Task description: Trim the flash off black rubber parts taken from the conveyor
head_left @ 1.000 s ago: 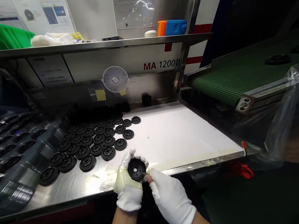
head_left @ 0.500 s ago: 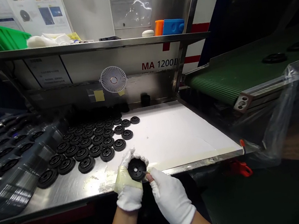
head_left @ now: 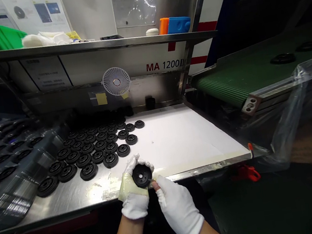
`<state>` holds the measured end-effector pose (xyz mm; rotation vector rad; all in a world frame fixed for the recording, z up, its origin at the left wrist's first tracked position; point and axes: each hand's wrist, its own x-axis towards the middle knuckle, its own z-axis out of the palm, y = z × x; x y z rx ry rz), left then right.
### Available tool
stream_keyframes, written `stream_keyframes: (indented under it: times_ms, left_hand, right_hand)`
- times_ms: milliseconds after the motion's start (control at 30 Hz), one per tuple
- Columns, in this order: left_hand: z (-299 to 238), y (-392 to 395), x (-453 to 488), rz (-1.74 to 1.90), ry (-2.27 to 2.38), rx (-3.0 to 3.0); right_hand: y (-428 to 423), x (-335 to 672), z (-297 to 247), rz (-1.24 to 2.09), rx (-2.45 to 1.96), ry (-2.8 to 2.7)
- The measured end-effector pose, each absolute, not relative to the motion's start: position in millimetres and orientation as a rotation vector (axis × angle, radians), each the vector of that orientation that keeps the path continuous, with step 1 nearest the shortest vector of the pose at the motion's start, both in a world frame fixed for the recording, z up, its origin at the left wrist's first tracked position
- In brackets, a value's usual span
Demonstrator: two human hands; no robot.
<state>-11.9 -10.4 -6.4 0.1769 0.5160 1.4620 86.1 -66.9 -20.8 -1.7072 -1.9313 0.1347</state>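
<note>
Both my hands, in white cotton gloves, hold a black moulded disc [head_left: 141, 176] with a central hole at the front edge of the steel table. My left hand [head_left: 133, 192], its glove wrapped in yellowish tape, cradles the disc from below and the left. My right hand [head_left: 178, 208] pinches its lower right rim with the thumb. Several matching black discs [head_left: 96, 151] stand in tight rows on the steel tabletop [head_left: 74, 195], just up and left of my hands, beside a white sheet [head_left: 183, 140].
A plastic-wrapped stack of black discs [head_left: 4, 163] lies left of the rows. On the right runs a green conveyor belt [head_left: 243, 76] carrying black discs, with a clear plastic sheet [head_left: 291, 120] below it. A steel shelf [head_left: 89, 45] and small fan [head_left: 116, 81] stand behind.
The whole scene has shifted slightly left and up as my head moved. My hands and the disc between them stay in nearly the same grip.
</note>
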Motion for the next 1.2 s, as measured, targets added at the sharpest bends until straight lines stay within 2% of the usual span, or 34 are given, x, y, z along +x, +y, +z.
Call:
stream_keyframes:
  times_ms: [133,333,600,800,1000,1200]
  left_hand:
    - [-2.5,-15.1,-10.9,1.576,0.527,0.243]
    - [1.0,-19.8,-18.3,1.294,0.551,0.249]
    - [-5.6,-17.5,-4.6,1.566,0.555,0.277]
    - [-2.9,-22.0,-11.0,1.309,0.508,0.278]
    - [-6.5,-16.5,-1.5,1.476,0.533,0.202]
    - [-1.5,-18.1,-2.4,1.518,0.569,0.193]
  right_hand:
    - [-71.3,78.3,-17.6,0.183,-1.671,-1.937]
    - [-65.8,93.4,-20.4,0.187,-1.684,-1.901]
    - [-76.3,81.5,-22.6,0.216,-1.663,-1.916]
    - [-70.3,95.6,-19.5,0.274,-1.644,-1.864]
    - [-75.8,91.2,-24.1,0.256,-1.66,-1.874]
    - [-77.6,88.8,-18.5,0.455,-1.59,-1.79]
